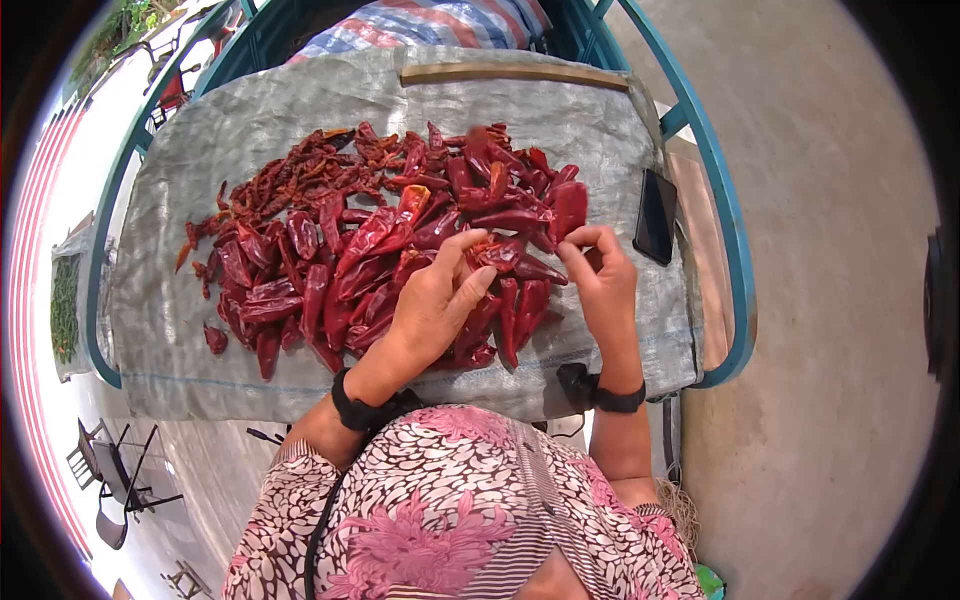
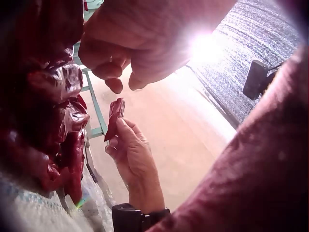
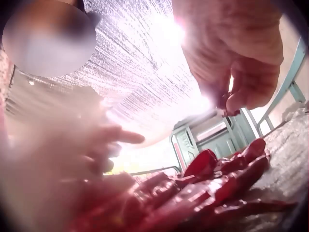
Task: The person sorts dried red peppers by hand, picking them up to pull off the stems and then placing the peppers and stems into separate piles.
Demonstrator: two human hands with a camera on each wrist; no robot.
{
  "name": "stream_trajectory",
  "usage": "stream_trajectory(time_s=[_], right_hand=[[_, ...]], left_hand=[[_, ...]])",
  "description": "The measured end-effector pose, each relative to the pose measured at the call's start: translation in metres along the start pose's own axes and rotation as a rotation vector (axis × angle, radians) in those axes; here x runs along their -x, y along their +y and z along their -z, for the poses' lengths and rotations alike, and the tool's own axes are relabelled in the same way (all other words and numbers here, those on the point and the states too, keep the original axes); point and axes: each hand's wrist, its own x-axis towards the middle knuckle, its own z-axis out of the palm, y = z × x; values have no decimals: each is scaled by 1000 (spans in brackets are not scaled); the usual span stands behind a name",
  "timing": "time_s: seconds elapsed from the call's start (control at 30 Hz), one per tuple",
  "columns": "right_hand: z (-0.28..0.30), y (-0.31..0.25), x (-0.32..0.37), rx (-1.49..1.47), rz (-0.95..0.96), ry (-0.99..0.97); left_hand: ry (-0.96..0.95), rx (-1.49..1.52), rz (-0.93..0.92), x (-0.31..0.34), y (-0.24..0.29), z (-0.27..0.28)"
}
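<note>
A wide heap of dried red chili peppers (image 1: 375,240) lies on a grey woven sheet (image 1: 180,350). My right hand (image 1: 606,285) is at the heap's right edge and pinches one red chili pepper (image 1: 570,208) between thumb and fingertips. The same pepper (image 2: 115,116) stands up from those fingers in the left wrist view. Over the near side of the heap hovers my left hand (image 1: 432,305), its thumb and forefinger apart with nothing between them. That hand (image 2: 140,43) appears large at the top of the left wrist view, fingers loosely bent.
Right of the heap lies a black phone (image 1: 655,216). A wooden strip (image 1: 515,74) crosses the sheet's far edge. Teal metal rails (image 1: 722,210) border both sides, and a striped bag (image 1: 430,25) sits behind. Smaller, shrivelled chili pieces (image 1: 290,175) form the heap's far left part.
</note>
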Motion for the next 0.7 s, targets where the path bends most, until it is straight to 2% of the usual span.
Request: stream_trajectory(time_s=[0.07, 0.17, 0.27, 0.37, 0.4, 0.47, 0.5, 0.57, 0.7], right_hand=[[-2, -15, 24, -161, 0, -223], [-8, -14, 42, -71, 214, -426], [-15, -10, 49, -10, 245, -393], [-13, 3, 53, -63, 216, -331], [-9, -1, 55, -52, 109, -303], [0, -12, 58, -31, -103, -242], [2, -9, 58, -34, -109, -162], [5, 5, 58, -39, -124, 1], [8, 9, 56, 127, -210, 21]], left_hand=[[16, 84, -21, -1, 1, -1], [-19, 145, -36, 1, -1, 1], [-84, 97, 8, 5, 4, 3], [-89, 213, 56, 10, 13, 7], [-95, 252, 78, 12, 15, 8], [23, 326, 33, 14, 10, 4], [80, 362, 9, 15, 8, 4], [18, 255, 23, 20, 11, 14], [-56, 153, -12, 32, -1, 18]])
